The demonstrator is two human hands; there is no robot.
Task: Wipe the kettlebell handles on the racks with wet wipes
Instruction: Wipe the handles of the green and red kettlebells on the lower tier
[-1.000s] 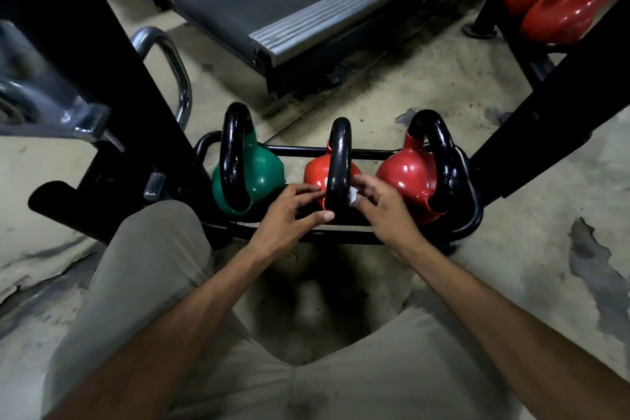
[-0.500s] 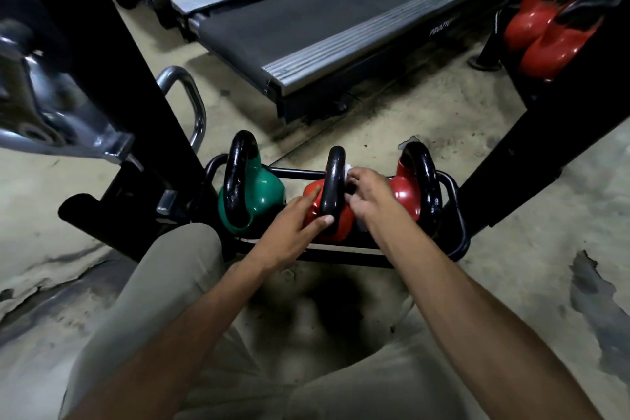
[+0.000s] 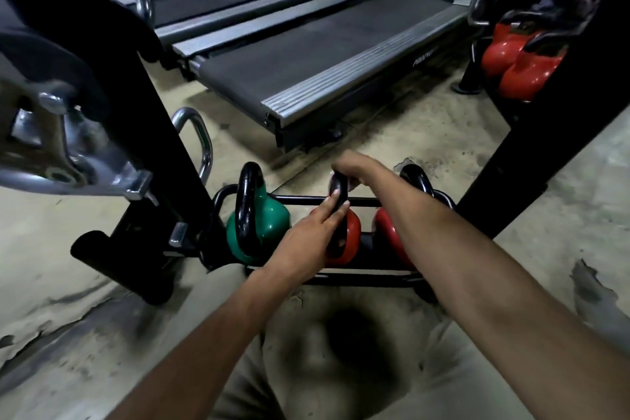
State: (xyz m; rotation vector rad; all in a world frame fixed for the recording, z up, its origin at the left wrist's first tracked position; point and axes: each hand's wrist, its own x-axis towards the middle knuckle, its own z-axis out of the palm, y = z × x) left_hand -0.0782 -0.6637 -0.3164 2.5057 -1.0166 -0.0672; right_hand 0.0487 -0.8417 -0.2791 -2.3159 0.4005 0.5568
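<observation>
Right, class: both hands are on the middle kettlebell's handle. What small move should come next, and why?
Probably draw the right hand down the far side of the black handle. It grips the top of the loop, while the left hand holds the near side, steadying the middle red kettlebell, so the far side is free to wipe.

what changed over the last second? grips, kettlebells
Right grip slid up the handle of the middle red kettlebell, from its lower near side to curl over the top. Left grip kept holding the same handle lower down. The green kettlebell, the right red kettlebell and the rack stayed put.
</observation>
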